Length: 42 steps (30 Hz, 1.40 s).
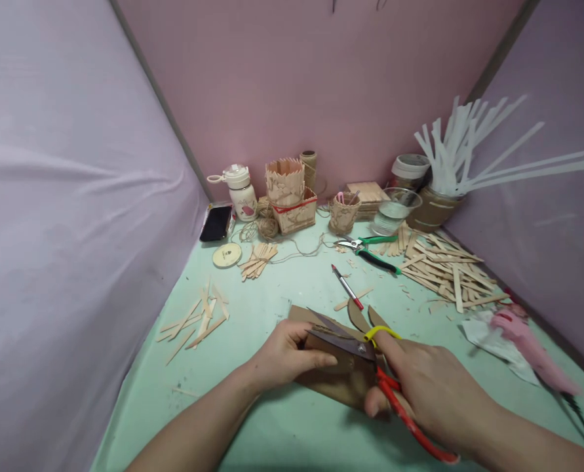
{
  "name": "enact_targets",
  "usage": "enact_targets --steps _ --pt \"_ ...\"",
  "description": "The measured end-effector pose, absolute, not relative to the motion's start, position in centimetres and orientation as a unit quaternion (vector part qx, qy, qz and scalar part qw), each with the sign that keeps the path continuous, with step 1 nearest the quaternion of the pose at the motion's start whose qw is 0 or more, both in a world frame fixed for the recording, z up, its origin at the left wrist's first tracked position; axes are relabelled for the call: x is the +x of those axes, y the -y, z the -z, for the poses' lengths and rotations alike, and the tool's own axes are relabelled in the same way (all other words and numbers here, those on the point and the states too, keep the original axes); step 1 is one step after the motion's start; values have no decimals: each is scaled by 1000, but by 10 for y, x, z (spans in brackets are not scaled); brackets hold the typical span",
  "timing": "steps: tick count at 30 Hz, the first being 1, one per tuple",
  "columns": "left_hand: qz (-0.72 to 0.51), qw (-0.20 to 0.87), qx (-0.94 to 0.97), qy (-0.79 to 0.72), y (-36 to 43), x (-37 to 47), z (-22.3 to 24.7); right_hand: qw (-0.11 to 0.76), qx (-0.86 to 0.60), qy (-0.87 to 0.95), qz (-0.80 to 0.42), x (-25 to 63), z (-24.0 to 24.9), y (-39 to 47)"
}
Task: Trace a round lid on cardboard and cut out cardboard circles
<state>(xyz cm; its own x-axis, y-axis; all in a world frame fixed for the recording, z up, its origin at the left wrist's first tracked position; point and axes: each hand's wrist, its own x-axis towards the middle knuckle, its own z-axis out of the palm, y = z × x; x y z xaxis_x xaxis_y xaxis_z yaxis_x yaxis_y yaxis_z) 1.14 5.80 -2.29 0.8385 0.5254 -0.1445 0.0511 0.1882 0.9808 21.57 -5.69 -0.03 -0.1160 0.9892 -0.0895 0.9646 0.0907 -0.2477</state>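
My left hand [289,354] grips a piece of brown cardboard [338,387] near its upper left, thumb on top. In my right hand [427,383] is a pair of scissors [363,347] with one red and one yellow handle. Their dark blades are parted and point left, with the cardboard's edge between them, close to my left fingers. Curved cardboard strips [358,316] stick up just behind the scissors. Past the cardboard lies a red and silver pen [347,286], beside a loose wooden stick [353,299].
Wooden sticks lie scattered at left [198,321] and in a heap at right [456,269]. Green-handled pruners [370,252], a glass bowl [392,213], stick-built boxes [294,213] and a white bottle [242,193] stand farther back. A pink glue gun [530,347] rests at right.
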Motion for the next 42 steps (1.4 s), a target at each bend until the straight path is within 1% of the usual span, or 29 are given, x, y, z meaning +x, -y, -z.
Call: enact_targets --steps 6,10,13,16,21,24,27,30,33,35,37,39,42 --pt "-161 704 650 -235 -60 9 24 58 -642 760 -81 224 7 62" --pt "-143 692 671 -226 -61 9 21 45 -636 767 -69 231 6 65" --pt "-133 685 689 -197 -59 11 17 41 -637 766 -71 227 0 65" --pt "-135 657 721 -174 -58 12 16 35 -647 758 -82 218 -7 62" --pt "-144 609 758 -184 -56 11 23 7 -657 746 -108 212 -13 63" --pt "-145 602 765 -178 -55 12 25 -14 -658 748 -90 214 -10 65" --pt "-132 616 755 -183 -53 13 24 -26 -664 742 -86 215 -5 70" --pt "-124 639 737 -184 -51 14 23 -24 -673 725 -145 211 -3 76" --pt "-101 665 710 -205 -50 14 25 14 -692 684 -230 210 -8 80" --pt "-89 705 663 -236 -50 14 27 53 -726 639 -248 218 -12 77" --pt "-115 755 583 -276 -52 15 30 62 -781 587 -204 234 -12 71" --pt "-170 794 493 -312 -55 16 33 17 -833 539 -122 256 -6 64" --pt "-250 821 376 -349 -63 18 36 -55 -861 498 -94 284 9 54"
